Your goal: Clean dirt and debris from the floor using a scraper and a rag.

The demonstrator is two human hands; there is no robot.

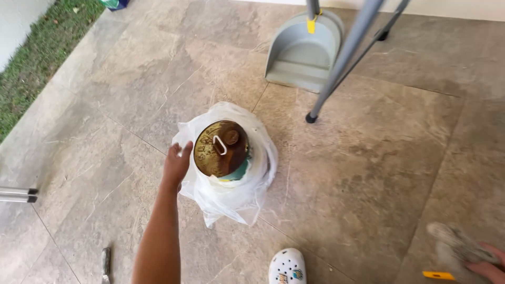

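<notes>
Nearest the camera, at the bottom edge, a white clog (287, 266) with small decorations stands on the stone-tiled floor (368, 173). Just left of it the person's left arm reaches forward, and the left hand (176, 163) rests at the rim of a white plastic bag (231, 195) that sits on the floor in the middle of the view. Its fingers are spread and loosely open, touching the bag's edge without closing around anything. Inside the open bag stands a rusty round metal can (221, 148), seen from above, with a white ring handle and a small cap on its brown top; a teal and yellow band shows on its side below the lid.

At the lower right corner the right hand (486, 263) comes in only partly, and it grips a blurred grey cloth (455, 244). A small yellow object (437, 275) lies on the floor just beside it.

Farther off, a grey dustpan (300, 52) rests on the tiles at the top, with a grey pole (342, 58) slanting down in front of it to a black foot. Grass (31, 52) borders the floor at the upper left.
</notes>
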